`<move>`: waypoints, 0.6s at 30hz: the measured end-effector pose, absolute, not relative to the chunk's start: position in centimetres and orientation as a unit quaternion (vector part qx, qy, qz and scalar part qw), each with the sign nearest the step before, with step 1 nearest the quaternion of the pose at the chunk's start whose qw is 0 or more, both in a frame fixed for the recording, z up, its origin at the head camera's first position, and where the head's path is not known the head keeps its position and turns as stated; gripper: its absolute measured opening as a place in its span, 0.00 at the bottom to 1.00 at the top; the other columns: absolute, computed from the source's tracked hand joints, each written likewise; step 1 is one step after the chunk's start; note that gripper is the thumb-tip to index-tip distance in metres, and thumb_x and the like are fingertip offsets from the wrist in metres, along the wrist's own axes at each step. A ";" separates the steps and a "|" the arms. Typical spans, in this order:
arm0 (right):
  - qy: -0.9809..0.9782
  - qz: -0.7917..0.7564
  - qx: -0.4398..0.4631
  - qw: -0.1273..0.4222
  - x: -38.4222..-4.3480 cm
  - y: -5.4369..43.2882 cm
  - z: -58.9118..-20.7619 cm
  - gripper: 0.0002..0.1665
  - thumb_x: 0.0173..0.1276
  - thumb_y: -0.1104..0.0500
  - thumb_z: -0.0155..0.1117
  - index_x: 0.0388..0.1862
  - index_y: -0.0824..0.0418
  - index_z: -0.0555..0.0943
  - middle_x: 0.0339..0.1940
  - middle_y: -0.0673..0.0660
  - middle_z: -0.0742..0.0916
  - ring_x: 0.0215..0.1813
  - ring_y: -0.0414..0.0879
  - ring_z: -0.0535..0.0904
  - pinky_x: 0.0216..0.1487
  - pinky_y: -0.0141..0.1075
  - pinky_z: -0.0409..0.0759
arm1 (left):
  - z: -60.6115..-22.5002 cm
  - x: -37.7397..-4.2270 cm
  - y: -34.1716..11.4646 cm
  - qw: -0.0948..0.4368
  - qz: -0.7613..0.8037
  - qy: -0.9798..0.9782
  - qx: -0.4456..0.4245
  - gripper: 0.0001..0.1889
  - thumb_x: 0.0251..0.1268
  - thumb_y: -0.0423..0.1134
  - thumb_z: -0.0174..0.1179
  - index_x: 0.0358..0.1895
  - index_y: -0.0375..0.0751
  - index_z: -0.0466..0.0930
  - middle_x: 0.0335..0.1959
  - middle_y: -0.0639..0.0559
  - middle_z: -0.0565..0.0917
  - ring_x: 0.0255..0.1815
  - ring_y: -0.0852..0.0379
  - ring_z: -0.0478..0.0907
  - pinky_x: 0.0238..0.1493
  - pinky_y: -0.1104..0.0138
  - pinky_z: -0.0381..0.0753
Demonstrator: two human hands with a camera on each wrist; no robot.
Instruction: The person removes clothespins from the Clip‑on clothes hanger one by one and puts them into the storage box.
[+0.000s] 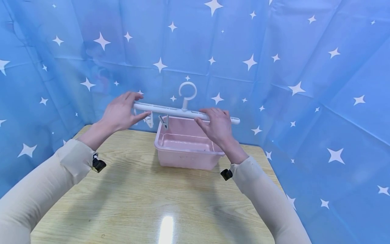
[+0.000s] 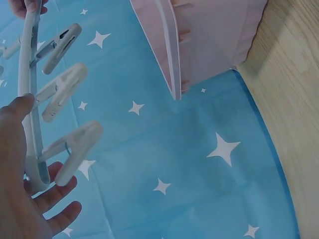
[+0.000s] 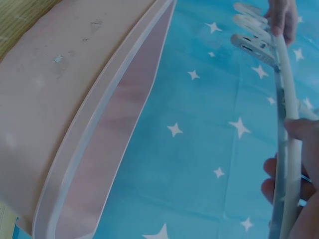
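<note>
A white clip hanger (image 1: 167, 110) with a round hook on top is held in the air, nearly level, over the far part of the pink bin (image 1: 189, 159). My left hand (image 1: 120, 112) holds its left end between thumb and fingers. Nearer its right end, my right hand (image 1: 217, 125) grips the bar, thumb on the near side and fingers over the far side. Several clips hang from the left half; a white clip (image 2: 75, 149) near the end and a greyer clip (image 2: 62, 47) further along show in the left wrist view.
The bin stands on a wood-grain table (image 1: 137, 189) near its back edge. A blue curtain (image 1: 189, 40) with white stars hangs behind the table and along its sides. Black straps (image 1: 99, 164) show at both cuffs.
</note>
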State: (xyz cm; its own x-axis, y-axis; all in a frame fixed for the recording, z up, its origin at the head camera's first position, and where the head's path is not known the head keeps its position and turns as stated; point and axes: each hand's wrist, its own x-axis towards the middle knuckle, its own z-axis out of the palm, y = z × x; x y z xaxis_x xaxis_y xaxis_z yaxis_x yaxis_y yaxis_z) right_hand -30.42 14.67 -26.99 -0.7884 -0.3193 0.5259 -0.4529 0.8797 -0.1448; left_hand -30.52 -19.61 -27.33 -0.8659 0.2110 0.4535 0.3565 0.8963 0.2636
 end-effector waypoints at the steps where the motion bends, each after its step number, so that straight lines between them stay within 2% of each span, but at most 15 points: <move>1: -0.936 0.133 0.206 0.252 -30.4 14.7 -27.0 0.27 0.72 0.38 0.60 0.62 0.51 0.80 0.60 0.53 0.86 0.63 0.51 0.79 0.63 0.49 0.67 | -27.4 -30.5 -19.7 0.210 -0.178 -0.950 -0.146 0.41 0.65 0.71 0.53 0.71 0.45 0.65 0.67 0.41 0.72 0.59 0.40 0.75 0.53 0.44 0.76; 7: -0.935 0.130 0.205 0.258 -30.3 14.7 -26.8 0.26 0.72 0.38 0.59 0.61 0.51 0.80 0.59 0.53 0.86 0.62 0.52 0.79 0.62 0.50 0.67 | -27.8 -30.3 -20.0 0.219 -0.187 -0.948 -0.134 0.40 0.65 0.69 0.56 0.72 0.46 0.64 0.62 0.41 0.75 0.55 0.40 0.76 0.49 0.45 0.76; 11: -0.934 0.132 0.205 0.262 -30.3 14.8 -26.9 0.26 0.72 0.38 0.60 0.61 0.51 0.80 0.58 0.53 0.87 0.61 0.52 0.79 0.62 0.50 0.67 | -27.9 -30.3 -20.1 0.216 -0.193 -0.951 -0.110 0.42 0.63 0.72 0.54 0.71 0.47 0.66 0.60 0.42 0.77 0.53 0.41 0.78 0.44 0.46 0.77; 13: -0.933 0.132 0.205 0.262 -30.3 14.8 -26.9 0.26 0.72 0.39 0.60 0.61 0.51 0.80 0.58 0.53 0.87 0.61 0.52 0.79 0.62 0.50 0.67 | -27.9 -30.2 -20.1 0.211 -0.200 -0.953 -0.088 0.44 0.60 0.76 0.53 0.69 0.46 0.68 0.56 0.43 0.79 0.48 0.42 0.79 0.39 0.49 0.77; 15: -0.934 0.132 0.205 0.260 -30.3 14.8 -26.8 0.26 0.72 0.39 0.60 0.61 0.51 0.80 0.58 0.53 0.87 0.61 0.52 0.79 0.62 0.50 0.67 | -27.9 -30.1 -20.1 0.208 -0.211 -0.953 -0.065 0.45 0.56 0.79 0.52 0.64 0.45 0.71 0.48 0.44 0.81 0.40 0.44 0.79 0.31 0.53 0.75; 18: -0.935 0.131 0.203 0.258 -30.3 14.8 -26.8 0.27 0.72 0.38 0.60 0.62 0.51 0.80 0.59 0.53 0.86 0.61 0.52 0.79 0.62 0.50 0.67 | -27.8 -30.0 -20.1 0.210 -0.220 -0.952 -0.038 0.46 0.51 0.82 0.52 0.54 0.43 0.75 0.37 0.45 0.82 0.30 0.46 0.76 0.24 0.57 0.70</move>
